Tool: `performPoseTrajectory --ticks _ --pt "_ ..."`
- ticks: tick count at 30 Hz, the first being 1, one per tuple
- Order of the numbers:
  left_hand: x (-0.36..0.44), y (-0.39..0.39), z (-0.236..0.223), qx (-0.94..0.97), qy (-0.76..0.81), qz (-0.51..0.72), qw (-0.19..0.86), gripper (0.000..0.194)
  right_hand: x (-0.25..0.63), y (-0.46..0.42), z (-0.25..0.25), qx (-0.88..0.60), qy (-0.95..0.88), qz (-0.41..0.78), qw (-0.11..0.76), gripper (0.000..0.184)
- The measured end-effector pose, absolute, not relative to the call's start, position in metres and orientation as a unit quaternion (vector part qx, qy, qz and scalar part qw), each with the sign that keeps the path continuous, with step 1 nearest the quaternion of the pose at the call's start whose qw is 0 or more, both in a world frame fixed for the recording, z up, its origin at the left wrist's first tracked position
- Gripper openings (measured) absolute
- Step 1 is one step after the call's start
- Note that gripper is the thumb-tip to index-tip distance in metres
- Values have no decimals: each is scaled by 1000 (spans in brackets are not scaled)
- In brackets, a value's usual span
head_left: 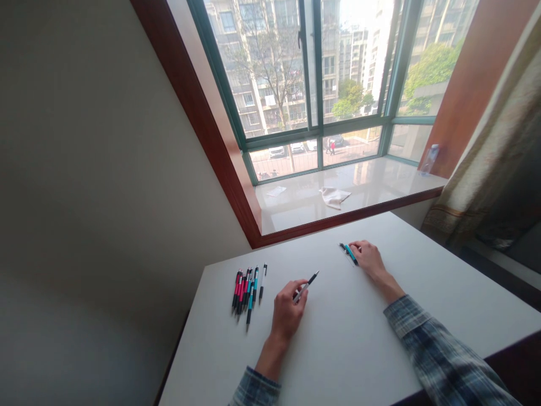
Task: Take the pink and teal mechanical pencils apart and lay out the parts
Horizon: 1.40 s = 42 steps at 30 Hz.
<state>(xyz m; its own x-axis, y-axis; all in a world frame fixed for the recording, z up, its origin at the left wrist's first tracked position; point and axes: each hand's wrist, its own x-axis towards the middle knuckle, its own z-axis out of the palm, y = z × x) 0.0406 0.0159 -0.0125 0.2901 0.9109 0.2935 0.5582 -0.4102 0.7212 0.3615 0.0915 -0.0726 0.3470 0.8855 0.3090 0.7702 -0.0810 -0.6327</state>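
Observation:
My left hand (288, 310) is over the middle of the white table, its thumb and fingers closed round a white pen (306, 286) with a black grip. The pen slants up to the right, its tip pointing away from me. Farther back, my right hand (368, 258) has its fingers curled at a teal pen (351, 255) with a black end. Beside that one lies another pen (342, 246), mostly pale with a black end. Left of my left hand rests a loose bunch of pens, with red pens (239, 290), teal pens (251, 301) and a white pen (262, 282) at its right edge.
The white table (338, 349) meets a window sill (291, 211) with brown wooden trim. On the sill lie a crumpled pale cloth (333, 197) and a white paper (276, 192). A clear bottle (430, 160) stands at its right end, near a curtain (477, 158).

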Motion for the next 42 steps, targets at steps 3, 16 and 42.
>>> performPoseTrajectory --ticks 3,16,42 --pt "41 16 -13 762 480 355 251 26 362 90 -73 -725 -575 82 370 30" --pt "41 15 -12 762 480 355 250 24 359 90 -68 -718 -582 92 370 27" --pt "43 12 -7 742 487 371 274 20 233 44 -35 -528 -657 298 447 57"
